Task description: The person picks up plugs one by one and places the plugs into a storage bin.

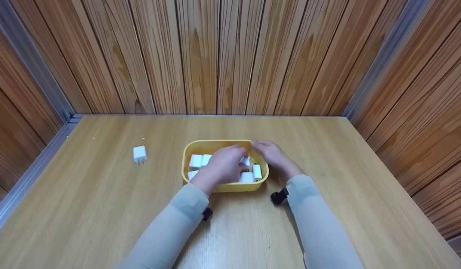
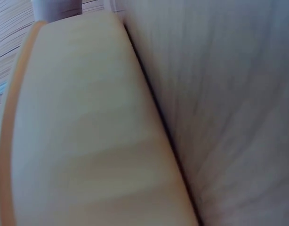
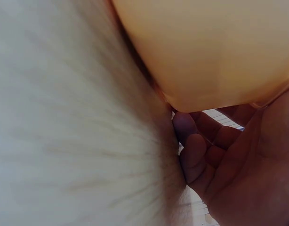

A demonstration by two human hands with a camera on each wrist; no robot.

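A yellow plastic basket [image 1: 223,188] stands on the table with several white plug chargers [image 1: 195,161] in it. My left hand [image 1: 225,164] reaches over its near rim, fingers curled down inside. Between thumb and forefinger it pinches a white charger [image 1: 245,161], partly hidden by the fingers. At the basket's far right corner my right hand [image 1: 274,155] holds the rim, thumb on top. The right wrist view shows its curled fingers [image 3: 194,153] low against the outer wall. Only the basket's side [image 2: 88,117] and the tabletop fill most of the left wrist view.
One white charger [image 1: 139,153] lies apart on the table [image 1: 103,209], left of the basket, its prongs toward me. Wood-panelled walls [image 1: 200,56] enclose the table at the back and both sides. A few tiny white specks lie near the back left.
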